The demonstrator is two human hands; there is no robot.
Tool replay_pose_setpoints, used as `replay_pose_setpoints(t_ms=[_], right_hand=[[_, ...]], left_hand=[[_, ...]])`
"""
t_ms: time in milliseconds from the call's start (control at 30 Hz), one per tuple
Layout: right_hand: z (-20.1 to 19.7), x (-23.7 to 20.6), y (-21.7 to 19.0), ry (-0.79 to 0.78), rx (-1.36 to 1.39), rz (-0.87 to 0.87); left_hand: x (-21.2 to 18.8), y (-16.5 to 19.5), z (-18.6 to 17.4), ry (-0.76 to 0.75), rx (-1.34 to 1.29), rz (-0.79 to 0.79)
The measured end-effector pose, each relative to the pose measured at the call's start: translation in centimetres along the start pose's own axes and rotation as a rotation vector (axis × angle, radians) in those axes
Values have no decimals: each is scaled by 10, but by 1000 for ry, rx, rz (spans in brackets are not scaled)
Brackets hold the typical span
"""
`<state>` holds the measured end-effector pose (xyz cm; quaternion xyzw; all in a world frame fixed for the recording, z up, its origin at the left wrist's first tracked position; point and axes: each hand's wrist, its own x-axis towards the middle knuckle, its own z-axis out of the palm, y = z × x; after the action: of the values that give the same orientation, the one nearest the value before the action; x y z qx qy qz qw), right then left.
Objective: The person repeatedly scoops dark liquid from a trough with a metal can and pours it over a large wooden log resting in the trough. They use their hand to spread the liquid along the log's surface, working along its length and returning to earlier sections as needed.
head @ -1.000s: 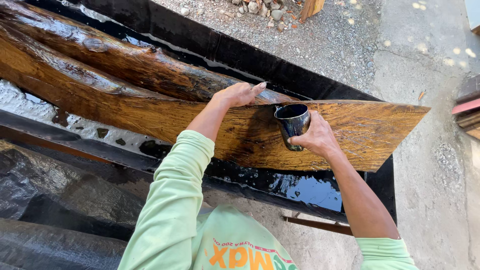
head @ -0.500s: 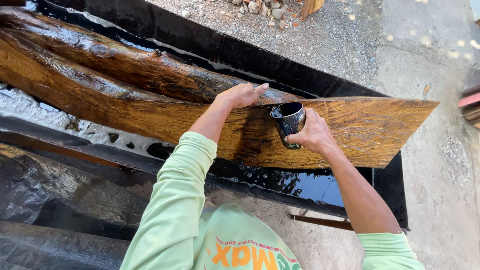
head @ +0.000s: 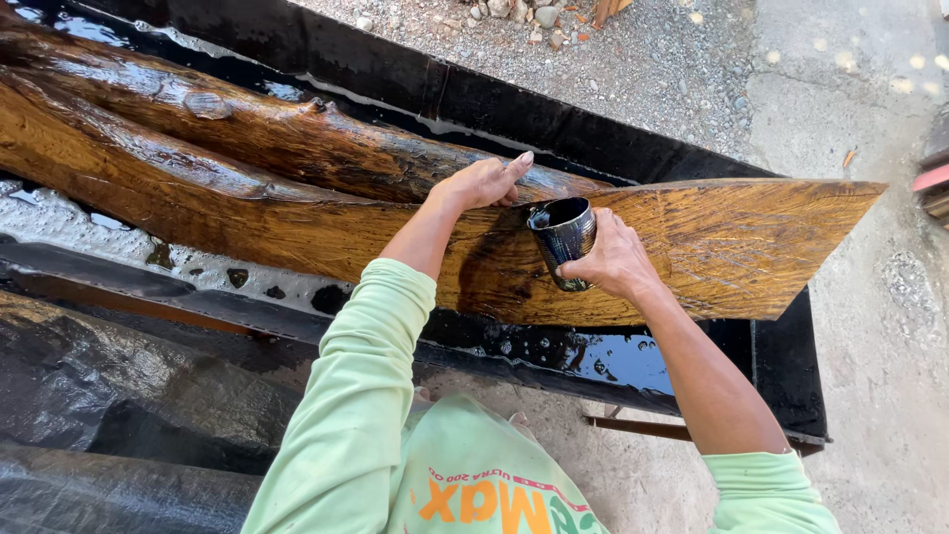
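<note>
Head view, left hand: the left hand [head: 481, 183] lies palm down on the upper edge of the wooden slab [head: 692, 242], just left of the cup; its fingers [head: 518, 162] are stretched out fairly flat and press on the wood, closed around nothing; a light green sleeve [head: 346, 396] covers the arm down to the wrist.
Head view, right hand: the right hand [head: 615, 262] grips a dark glossy cup [head: 563, 240]; its fingers wrap the cup's far side, so only the knuckles and thumb side show; the forearm is bare, with the green sleeve pushed up near the elbow.
Cup: held against the face of the slab, between the two hands; tilted, with its mouth turned up and left toward the left hand; the inside looks dark, and I cannot tell how full it is.
Wooden slab: long, rough-edged, golden brown with strong grain; it runs from upper left to right across a black trough [head: 633, 138]; the wood beside and below the cup is darker and wet, the right end paler and dry.
Log: a second, darker and shiny wet log [head: 247, 124] lies behind the slab, touching it.
Trough: lined with black sheet; dark liquid [head: 613, 351] pools under the slab, near the person.
Surroundings: gravel [head: 643, 59] beyond the trough; concrete floor [head: 890, 396] at right; dark plastic sheeting [head: 119, 425] at lower left.
</note>
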<state>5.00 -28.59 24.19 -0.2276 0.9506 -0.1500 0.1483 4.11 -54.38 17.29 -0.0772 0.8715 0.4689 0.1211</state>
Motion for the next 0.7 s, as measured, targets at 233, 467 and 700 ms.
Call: replay_pose_setpoints(t_ms=[233, 467, 700], right_hand=[[3, 0, -3, 19, -18, -18], [6, 2, 0, 6, -25, -8], [11, 2, -6, -13, -65, -11]], left_hand=[[0, -4, -1, -11, -71, 12], [3, -4, 0, -4, -46, 16], [3, -6, 2, 8, -57, 13]])
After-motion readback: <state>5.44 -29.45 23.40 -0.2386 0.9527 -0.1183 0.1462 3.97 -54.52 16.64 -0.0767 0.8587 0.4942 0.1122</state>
